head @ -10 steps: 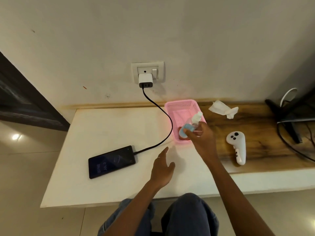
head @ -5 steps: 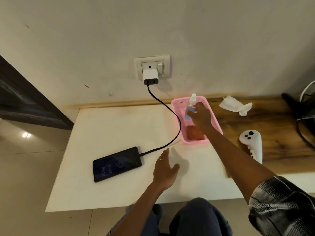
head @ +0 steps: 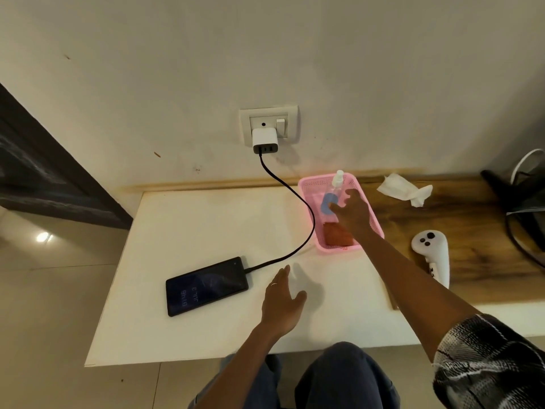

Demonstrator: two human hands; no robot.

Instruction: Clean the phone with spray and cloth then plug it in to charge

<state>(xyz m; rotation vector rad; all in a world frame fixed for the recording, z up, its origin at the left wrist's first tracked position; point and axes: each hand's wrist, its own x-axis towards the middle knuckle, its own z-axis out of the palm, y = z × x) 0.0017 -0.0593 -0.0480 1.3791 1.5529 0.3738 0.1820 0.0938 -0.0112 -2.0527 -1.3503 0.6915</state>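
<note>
The black phone (head: 206, 286) lies screen-up and lit on the white table (head: 188, 228). A black cable (head: 300, 202) runs from its right end up to the white charger (head: 264, 140) in the wall socket. The clear spray bottle (head: 334, 190) with a blue label stands upright in the pink basket (head: 309, 184). My right hand (head: 352, 212) is over the basket with fingers spread, the thumb tip at the bottle's label. An orange-red cloth (head: 337, 236) lies in the basket's near end. My left hand (head: 283, 302) hovers over the table, right of the phone, holding nothing.
A crumpled white tissue (head: 404, 191) and a white handheld controller (head: 432, 255) lie on the wooden top (head: 472, 231) right of the basket. A black stand and cables (head: 525, 202) fill the far right. The table's left edge drops to the tiled floor.
My right hand carried the spray bottle to the basket's far end, stood it upright there, and its fingers have spread apart. My left hand has stayed where it was.
</note>
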